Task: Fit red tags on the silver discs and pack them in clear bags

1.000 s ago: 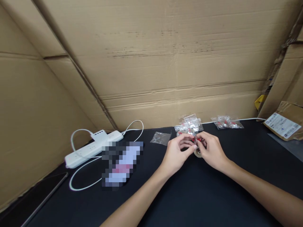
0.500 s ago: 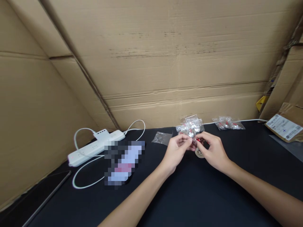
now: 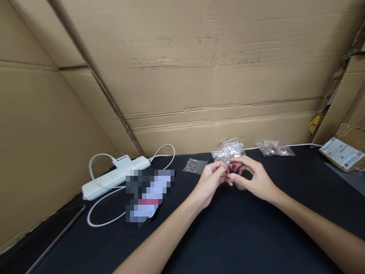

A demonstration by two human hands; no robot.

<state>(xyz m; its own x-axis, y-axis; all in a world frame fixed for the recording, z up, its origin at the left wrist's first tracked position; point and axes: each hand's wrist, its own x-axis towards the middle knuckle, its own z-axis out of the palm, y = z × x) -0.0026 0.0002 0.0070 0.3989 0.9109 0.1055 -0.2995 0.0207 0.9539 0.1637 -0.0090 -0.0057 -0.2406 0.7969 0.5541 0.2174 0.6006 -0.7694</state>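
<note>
My left hand (image 3: 212, 179) is closed in a pinch on a small red and silver piece (image 3: 233, 166), whose exact kind is too small to make out. Close beside it, my right hand (image 3: 252, 176) curves around the piece with thumb and forefinger apart. Under the right hand a round, pale metallic disc (image 3: 241, 187) lies on the black table, partly covered by the fingers. Just beyond both hands is a pile of clear plastic bags (image 3: 229, 146) with shiny and red contents, its near side hidden by the fingers.
More clear bags (image 3: 275, 149) with red bits lie right of the pile. A flat clear bag (image 3: 195, 166) lies left. A white power strip (image 3: 114, 179) with cables and a blurred-out object (image 3: 151, 198) are farther left. Cardboard walls enclose the table; a labelled package (image 3: 343, 152) is at right.
My right hand's fingers have spread and shifted slightly left, over more of the disc. The red and silver piece now shows between the hands, at the left fingertips.
</note>
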